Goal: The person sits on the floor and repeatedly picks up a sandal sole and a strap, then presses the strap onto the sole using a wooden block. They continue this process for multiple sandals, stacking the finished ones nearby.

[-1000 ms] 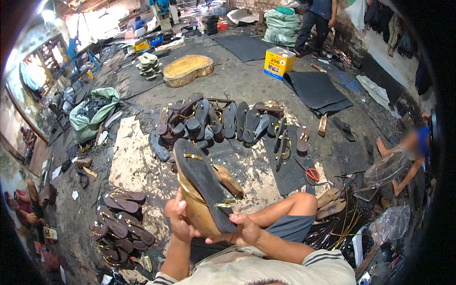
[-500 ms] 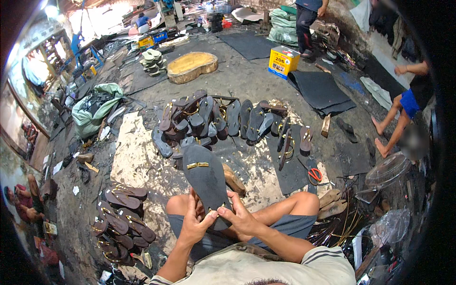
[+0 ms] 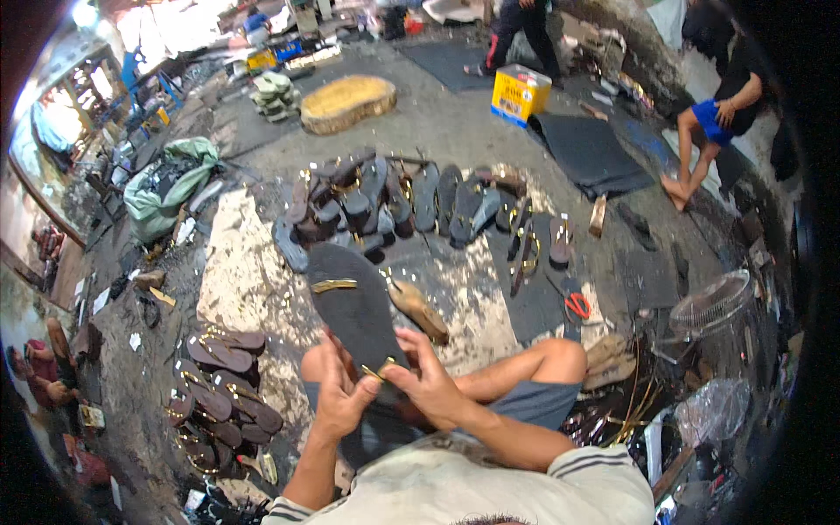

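Above my lap I hold a dark sandal sole, tilted up with its broad end away from me. A flat gold strip crosses that broad end. My left hand grips the left edge, its thumb on the lower part. My right hand holds the right side, and its thumb presses by a gold strap end between both thumbs. Just beyond lies a wooden shoe last. Rows of dark sandals with gold straps lie farther out, and more finished-looking sandals are piled at my left.
Red-handled scissors lie at the right, near a fan and wooden lasts. A thick wood block, a yellow box and a green sack stand farther off. Other people are at the right, back and left.
The sole has shifted slightly left and nearer me, and the gold strap end now stands out between my thumbs. The person at the right and the one at the back have moved.
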The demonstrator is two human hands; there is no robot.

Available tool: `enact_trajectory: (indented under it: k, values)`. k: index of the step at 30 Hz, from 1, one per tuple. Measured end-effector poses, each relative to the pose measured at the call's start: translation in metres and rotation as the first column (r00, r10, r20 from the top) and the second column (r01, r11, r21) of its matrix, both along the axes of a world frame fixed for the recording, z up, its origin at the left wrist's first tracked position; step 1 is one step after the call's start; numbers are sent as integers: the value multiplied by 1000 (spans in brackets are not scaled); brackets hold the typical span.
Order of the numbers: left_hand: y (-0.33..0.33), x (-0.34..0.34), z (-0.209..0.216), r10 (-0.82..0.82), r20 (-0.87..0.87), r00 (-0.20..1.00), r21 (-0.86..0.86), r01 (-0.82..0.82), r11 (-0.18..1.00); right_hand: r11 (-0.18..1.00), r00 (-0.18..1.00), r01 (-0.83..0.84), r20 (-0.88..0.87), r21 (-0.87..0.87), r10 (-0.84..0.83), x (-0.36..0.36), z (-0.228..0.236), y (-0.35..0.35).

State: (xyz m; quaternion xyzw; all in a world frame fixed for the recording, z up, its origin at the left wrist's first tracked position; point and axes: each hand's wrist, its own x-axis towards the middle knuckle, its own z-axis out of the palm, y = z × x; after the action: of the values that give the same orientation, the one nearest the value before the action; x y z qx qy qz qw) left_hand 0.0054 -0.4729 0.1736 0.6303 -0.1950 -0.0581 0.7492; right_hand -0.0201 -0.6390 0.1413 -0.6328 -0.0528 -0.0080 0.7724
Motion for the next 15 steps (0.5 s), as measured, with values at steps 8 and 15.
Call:
enact_trajectory:
  k: [8, 15]
  values:
    - [12, 27, -19, 317, -426, 847, -326, -471, 820, 988, 986, -141, -97, -66, 134, 31, 11, 17]
    - [268, 75, -54, 975, 14, 223, 190, -958, 216, 778, 993, 115, 85, -618, -80, 81, -85, -78]
